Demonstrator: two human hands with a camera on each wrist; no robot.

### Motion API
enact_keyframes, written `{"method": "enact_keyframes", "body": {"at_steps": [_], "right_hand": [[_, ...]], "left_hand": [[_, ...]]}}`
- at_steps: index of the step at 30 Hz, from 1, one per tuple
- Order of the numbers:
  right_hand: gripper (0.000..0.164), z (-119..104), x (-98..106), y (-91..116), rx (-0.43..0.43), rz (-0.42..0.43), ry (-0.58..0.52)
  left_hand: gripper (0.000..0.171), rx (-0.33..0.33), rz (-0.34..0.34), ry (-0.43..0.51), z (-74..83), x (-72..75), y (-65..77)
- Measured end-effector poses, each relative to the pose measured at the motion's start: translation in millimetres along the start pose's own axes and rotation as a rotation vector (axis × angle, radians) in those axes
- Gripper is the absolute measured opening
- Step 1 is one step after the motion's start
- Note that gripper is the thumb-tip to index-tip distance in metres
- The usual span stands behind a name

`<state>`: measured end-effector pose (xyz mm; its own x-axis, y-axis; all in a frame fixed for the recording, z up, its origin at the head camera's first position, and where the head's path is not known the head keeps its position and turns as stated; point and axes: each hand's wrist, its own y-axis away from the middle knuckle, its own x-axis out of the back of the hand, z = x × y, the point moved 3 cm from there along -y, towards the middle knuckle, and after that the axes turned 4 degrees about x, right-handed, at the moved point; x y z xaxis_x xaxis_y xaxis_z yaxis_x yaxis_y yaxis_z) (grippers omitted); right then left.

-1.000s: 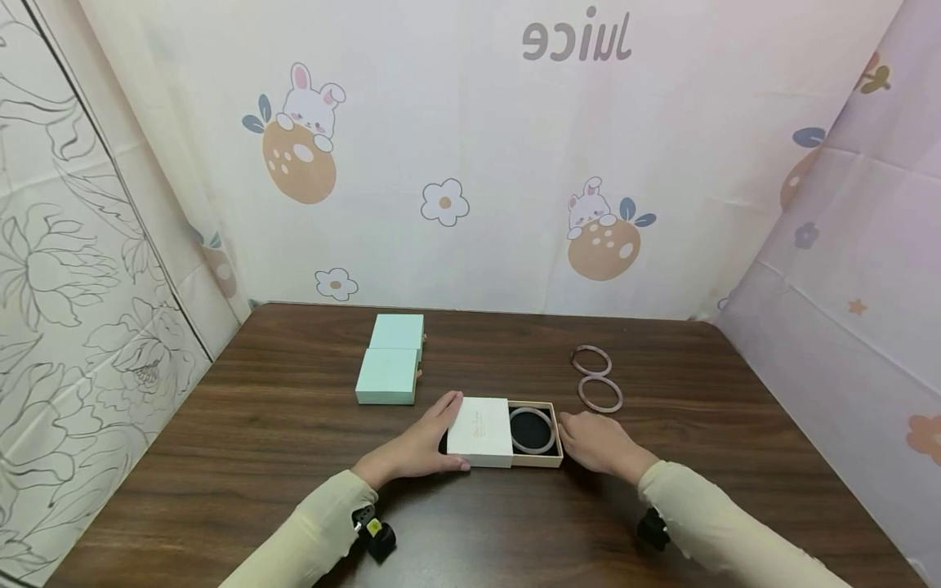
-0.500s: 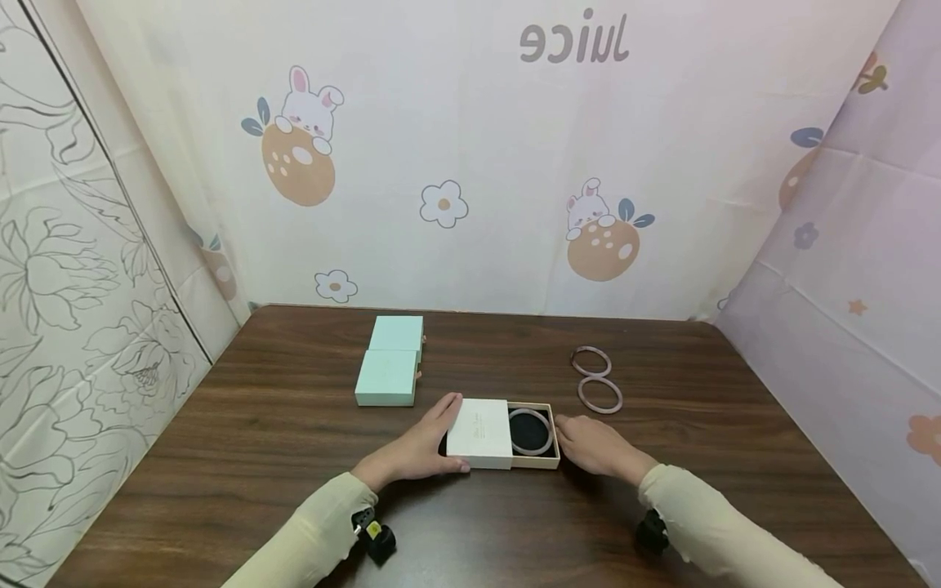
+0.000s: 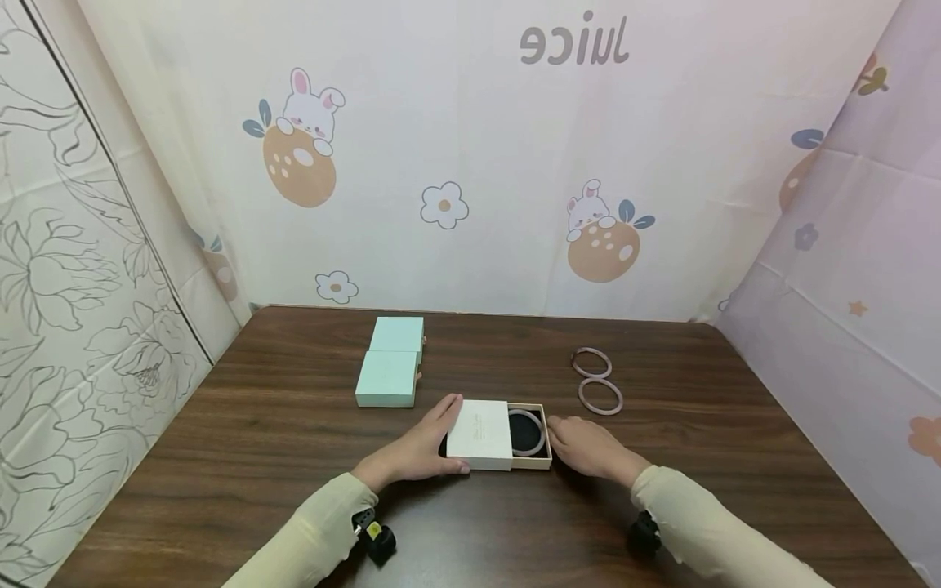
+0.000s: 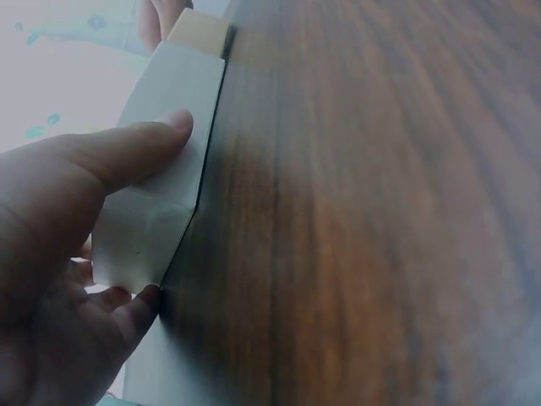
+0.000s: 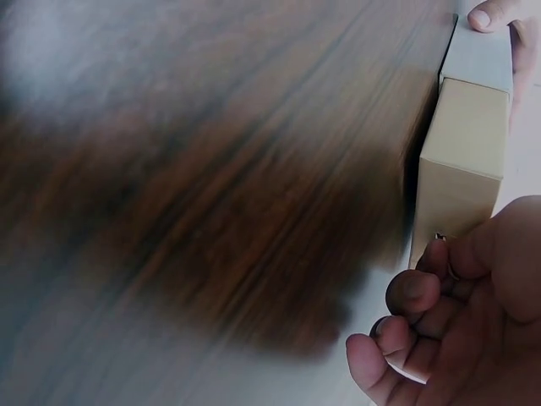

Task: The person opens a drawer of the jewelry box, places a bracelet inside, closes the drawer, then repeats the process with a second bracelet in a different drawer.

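A white slide-out box sleeve [image 3: 479,434] sits near the middle of the table, its drawer [image 3: 545,462] partly out to the right. Inside the drawer, a pale mauve bangle [image 3: 542,438] lies on black lining. My left hand [image 3: 421,445] grips the sleeve's left end, thumb along the near side in the left wrist view. At the drawer's outer end is my right hand [image 3: 588,446], its fingers [image 5: 414,292] curled and tips against the end face beside a small metal fitting [image 5: 440,236]. I cannot tell whether they pinch a pull there.
Two mint-green boxes [image 3: 387,377] stand one behind the other at the back left, with small tabs on their right sides. Two more bangles [image 3: 601,397] lie touching at the back right of the dark wooden table [image 3: 257,457]. A printed curtain [image 3: 485,122] hangs behind.
The drawer has slid left, further into the sleeve, and less of it and the bangle shows. My right hand has moved left with it; my left hand keeps its place on the sleeve.
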<state>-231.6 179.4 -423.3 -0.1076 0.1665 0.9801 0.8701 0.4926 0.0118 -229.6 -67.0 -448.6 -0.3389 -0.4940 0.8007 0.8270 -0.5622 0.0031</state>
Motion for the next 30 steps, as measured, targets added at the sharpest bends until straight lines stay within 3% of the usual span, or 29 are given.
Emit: {"method": "enact_keyframes", "body": {"at_steps": [13,21,30], "right_hand": [[0.024,-7,-2,-6,0.032,0.027,0.026],[0.025,-9,-3,-7,0.033,0.027,0.023],[0.024,-9,-5,-7,0.034,0.03,0.022]], "left_hand": [[0.1,-0.038,-0.007,-0.051,4.3,3.4,-3.0],[0.099,-0.033,-0.005,-0.238,10.6,7.0,-4.0],[0.094,-0.001,-0.011,-0.386,18.5,8.6,-0.1]]}}
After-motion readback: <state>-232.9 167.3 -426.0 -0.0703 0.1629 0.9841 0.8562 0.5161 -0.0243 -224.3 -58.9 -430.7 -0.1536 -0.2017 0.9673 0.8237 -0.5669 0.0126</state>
